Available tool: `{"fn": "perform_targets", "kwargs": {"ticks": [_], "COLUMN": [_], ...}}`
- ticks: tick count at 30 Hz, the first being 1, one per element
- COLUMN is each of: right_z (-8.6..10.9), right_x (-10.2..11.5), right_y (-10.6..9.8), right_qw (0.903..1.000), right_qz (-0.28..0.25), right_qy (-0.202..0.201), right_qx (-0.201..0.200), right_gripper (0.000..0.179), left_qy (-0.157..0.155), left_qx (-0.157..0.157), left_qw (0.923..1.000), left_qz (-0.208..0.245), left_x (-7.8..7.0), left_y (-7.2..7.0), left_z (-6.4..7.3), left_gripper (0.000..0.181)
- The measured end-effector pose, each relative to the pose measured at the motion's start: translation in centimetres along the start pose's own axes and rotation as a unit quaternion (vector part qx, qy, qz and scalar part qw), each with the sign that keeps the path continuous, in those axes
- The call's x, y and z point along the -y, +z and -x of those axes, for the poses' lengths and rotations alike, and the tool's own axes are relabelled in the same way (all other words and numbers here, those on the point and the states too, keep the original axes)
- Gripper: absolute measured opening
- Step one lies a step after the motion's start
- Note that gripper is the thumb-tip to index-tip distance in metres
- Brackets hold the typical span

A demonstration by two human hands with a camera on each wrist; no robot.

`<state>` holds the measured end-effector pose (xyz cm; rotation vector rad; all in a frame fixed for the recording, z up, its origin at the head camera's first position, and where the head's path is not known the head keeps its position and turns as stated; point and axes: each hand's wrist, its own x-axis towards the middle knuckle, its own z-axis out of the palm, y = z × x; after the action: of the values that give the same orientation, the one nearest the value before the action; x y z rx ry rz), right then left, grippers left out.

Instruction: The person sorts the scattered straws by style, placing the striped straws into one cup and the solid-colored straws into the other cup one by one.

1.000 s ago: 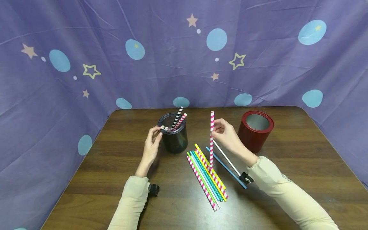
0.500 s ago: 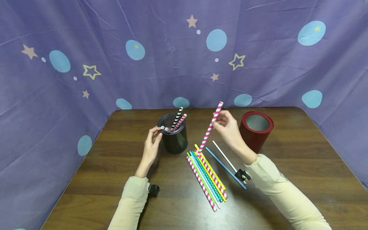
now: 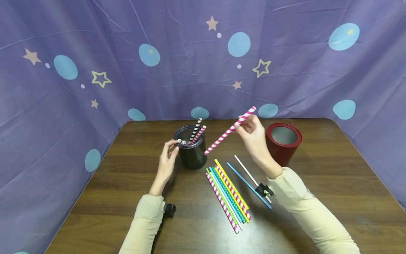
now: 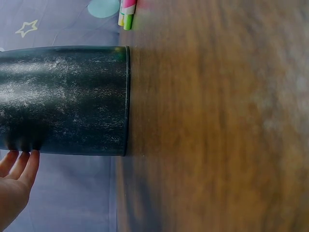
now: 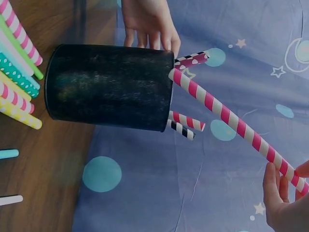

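Observation:
My right hand pinches a pink-and-white striped paper straw above the table, tilted with its lower end toward the black can. In the right wrist view that end of the straw overlaps the can's rim. My left hand rests its fairly straight fingertips against the can's side near the top; the left wrist view shows these fingers on the dark wall. Inside the can stand a black-and-white striped straw, a red-and-white one and others whose ends show at the rim.
A row of several coloured straws lies in front of the can. To its right lie a blue straw and a white straw, partly behind the right wrist strap. A red can with an open top stands at the right.
My right hand has lifted the pink-and-white straw up off the row and tipped it from upright to slanting, its lower end swinging left toward the black can. My left hand has stayed put.

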<state>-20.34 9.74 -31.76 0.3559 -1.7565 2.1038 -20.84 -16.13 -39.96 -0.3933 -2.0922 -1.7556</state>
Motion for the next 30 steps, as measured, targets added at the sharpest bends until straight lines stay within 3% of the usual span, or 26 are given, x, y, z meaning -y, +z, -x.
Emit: {"fn": "perform_targets", "kwargs": {"ticks": [15, 24, 30], "right_z": [-0.3, -0.4, -0.2], "right_x": [0.6, -0.1, -0.7], "right_y": [1.3, 2.3, 3.0], "right_qw": [0.9951, 0.9964, 0.9970], "right_qz": [-0.091, -0.057, -0.035], "right_qy": [-0.040, -0.058, -0.061], "right_qx": [0.005, 0.024, 0.034], "right_gripper": [0.022, 0.021, 0.018], "left_qy": [0.004, -0.001, 0.005], "left_qx": [-0.003, 0.000, -0.005], "left_qw": [1.0000, 1.0000, 1.0000], "left_qz": [-0.002, -0.005, -0.004], "left_x": [-0.1, -0.1, 2.3], "left_y": [0.1, 0.1, -0.2], "left_z": [0.0, 0.0, -0.2], "left_gripper": [0.022, 0.023, 0.022]}}
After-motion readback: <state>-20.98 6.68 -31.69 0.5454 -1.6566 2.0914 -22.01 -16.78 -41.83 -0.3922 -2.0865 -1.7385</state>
